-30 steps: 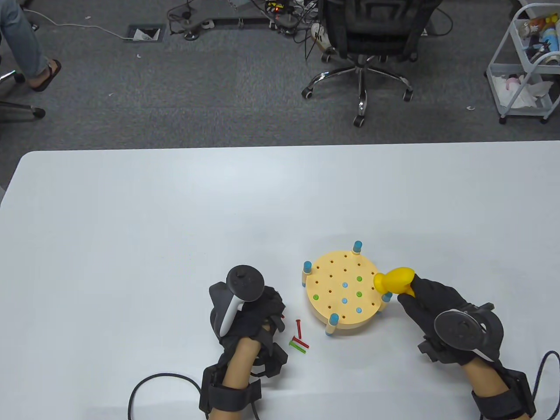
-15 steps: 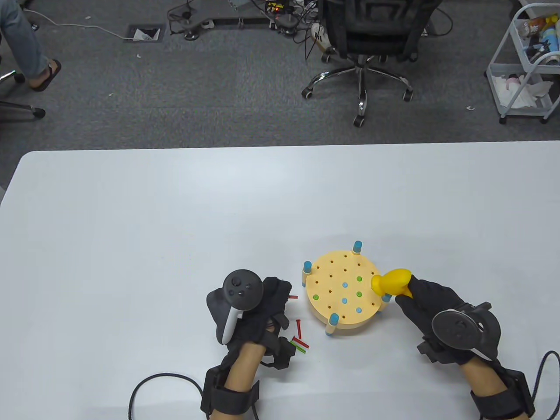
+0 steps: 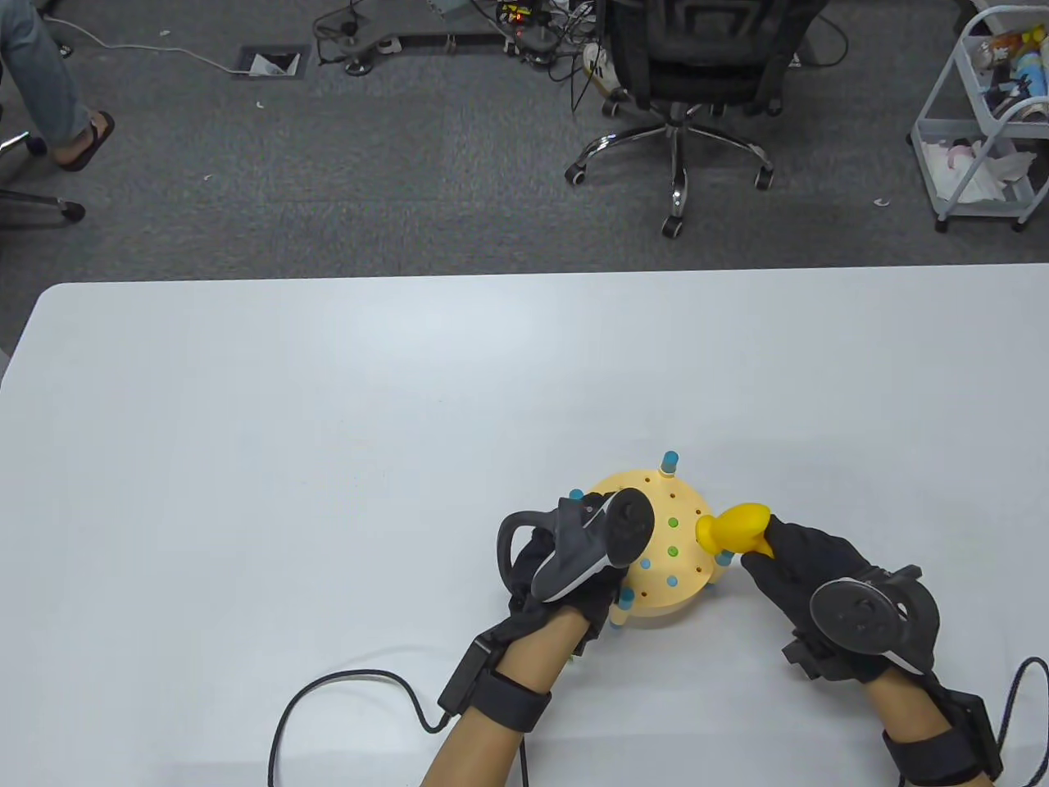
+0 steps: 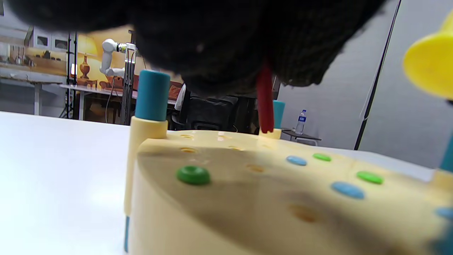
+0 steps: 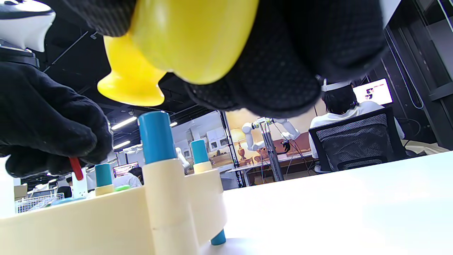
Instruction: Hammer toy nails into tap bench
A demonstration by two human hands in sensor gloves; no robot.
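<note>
1. Nearest me, my right hand (image 3: 807, 561) is clamped around the bulb of the yellow toy hammer (image 3: 735, 527), its flared striking face hanging just beside the bench's right edge. I judge the hammer to be light, hollow plastic with a smooth skin, so a full wrap round the bulb suits it best.

2. My left hand (image 3: 574, 574) reaches over the bench's near-left part, pinching one red nail (image 4: 265, 102) at its top; the shaft hangs tip-down just above the bench top, not yet in a hole as far as I can tell. The nail looks thin, stiff and light, easily tipped, so I would hold it high on the shaft and leave the head free for the tap.

3. The tap bench (image 3: 684, 592) sits on the table (image 3: 328, 410) between my hands: a round cream disc, rigid, probably light enough to skid under a blow.

4. Counted on it: three green nail heads and three blue ones showing flush, four blue-capped corner posts, one hammer, one red nail in hand.
</note>
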